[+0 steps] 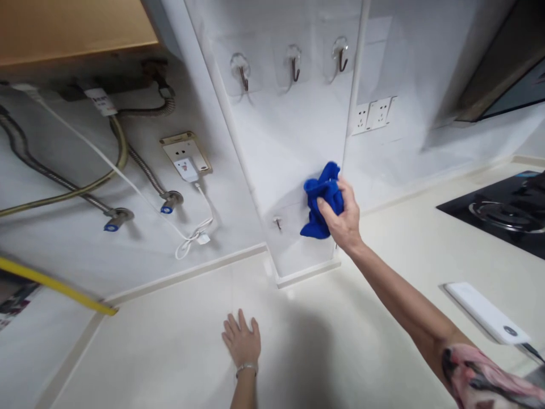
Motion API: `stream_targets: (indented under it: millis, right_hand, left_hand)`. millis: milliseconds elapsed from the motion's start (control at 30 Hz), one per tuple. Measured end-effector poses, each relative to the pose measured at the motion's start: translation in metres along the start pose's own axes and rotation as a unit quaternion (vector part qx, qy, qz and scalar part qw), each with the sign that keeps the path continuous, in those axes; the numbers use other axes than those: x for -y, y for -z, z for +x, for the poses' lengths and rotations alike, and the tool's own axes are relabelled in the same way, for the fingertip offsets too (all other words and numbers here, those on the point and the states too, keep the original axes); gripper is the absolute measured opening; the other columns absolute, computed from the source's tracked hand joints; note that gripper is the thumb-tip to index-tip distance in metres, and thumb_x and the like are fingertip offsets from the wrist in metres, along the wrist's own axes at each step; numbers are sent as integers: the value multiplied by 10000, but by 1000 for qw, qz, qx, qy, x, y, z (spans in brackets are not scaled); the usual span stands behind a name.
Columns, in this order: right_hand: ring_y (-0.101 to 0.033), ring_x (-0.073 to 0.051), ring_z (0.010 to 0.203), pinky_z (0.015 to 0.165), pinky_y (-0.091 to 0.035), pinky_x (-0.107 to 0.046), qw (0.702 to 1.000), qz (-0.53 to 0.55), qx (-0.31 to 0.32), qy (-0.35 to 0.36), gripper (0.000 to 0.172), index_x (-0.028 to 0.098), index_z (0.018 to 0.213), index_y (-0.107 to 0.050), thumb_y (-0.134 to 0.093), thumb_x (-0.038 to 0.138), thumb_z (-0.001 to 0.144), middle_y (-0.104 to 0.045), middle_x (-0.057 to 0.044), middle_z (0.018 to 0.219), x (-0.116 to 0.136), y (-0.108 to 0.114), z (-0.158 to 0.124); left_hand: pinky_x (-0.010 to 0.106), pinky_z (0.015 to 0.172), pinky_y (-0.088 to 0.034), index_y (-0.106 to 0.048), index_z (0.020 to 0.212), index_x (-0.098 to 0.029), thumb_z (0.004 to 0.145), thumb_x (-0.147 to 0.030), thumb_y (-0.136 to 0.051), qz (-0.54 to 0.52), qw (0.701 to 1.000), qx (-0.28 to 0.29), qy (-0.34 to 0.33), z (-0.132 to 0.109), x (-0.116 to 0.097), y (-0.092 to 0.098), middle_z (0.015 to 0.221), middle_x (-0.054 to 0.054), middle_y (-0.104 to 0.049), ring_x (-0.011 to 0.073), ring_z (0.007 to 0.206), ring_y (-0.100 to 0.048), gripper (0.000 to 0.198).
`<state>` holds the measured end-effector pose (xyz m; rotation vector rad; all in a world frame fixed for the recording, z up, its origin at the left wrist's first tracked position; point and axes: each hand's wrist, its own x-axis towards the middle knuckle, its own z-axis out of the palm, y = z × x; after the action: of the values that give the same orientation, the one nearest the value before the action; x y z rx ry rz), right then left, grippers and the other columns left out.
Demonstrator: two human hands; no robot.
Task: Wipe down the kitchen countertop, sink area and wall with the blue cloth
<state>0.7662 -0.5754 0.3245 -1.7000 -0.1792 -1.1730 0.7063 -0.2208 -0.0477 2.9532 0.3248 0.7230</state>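
My right hand grips a bunched blue cloth against or close to the white wall column, near its right edge. Thumb and fingers are wrapped over the cloth, so part of it is hidden. A small hook is fixed to the wall just left of the cloth. Lower down, my left hand lies flat on the pale countertop with its fingers spread and nothing in it. A bracelet circles that wrist.
Three wall hooks hang above the cloth. On the left are a socket with a white plug, cords, metal hoses and a yellow pipe. To the right are wall sockets, a black gas hob and a white power bank-like device.
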Motion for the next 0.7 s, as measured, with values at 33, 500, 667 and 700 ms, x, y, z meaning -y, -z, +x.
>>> stream_targets:
  millis: [33,500,667,700]
  right_hand:
    - [-503,-286,1388,1216,-386,-546,999,-24,-25,38,479,268,1393,-570,-612,459,956,-537,-108,1473,-3,-9,14]
    - [-517,-361,1230,1006,-467,-553,937,-293,-20,187,396,255,1346,-640,-542,371,980,-465,-178,1491,-115,-80,-92]
    - [-528,-340,1166,979,-485,-532,926,-329,105,156,375,255,1326,-677,-553,325,979,-507,-177,1434,-162,-71,-179]
    - [-537,-329,1136,969,-489,-523,921,-333,144,144,366,271,1320,-687,-557,301,979,-531,-165,1418,-169,-67,-194]
  left_hand:
    - [648,1213,-321,-588,1486,-94,1031,-378,-450,-1,1000,1,1,0,0,0,1593,296,-441,437,1529,-357,554]
    - [645,1243,-278,-535,1530,-101,1051,-393,-432,-11,999,32,-2,-7,-1,7,1636,279,-387,422,1578,-260,570]
    - [639,1245,-279,-534,1531,-104,1046,-408,-422,-12,999,40,0,-6,2,6,1632,274,-397,417,1572,-278,583]
    - [638,1243,-282,-539,1528,-103,1047,-412,-415,-10,999,36,0,-6,3,5,1630,276,-400,418,1569,-284,585]
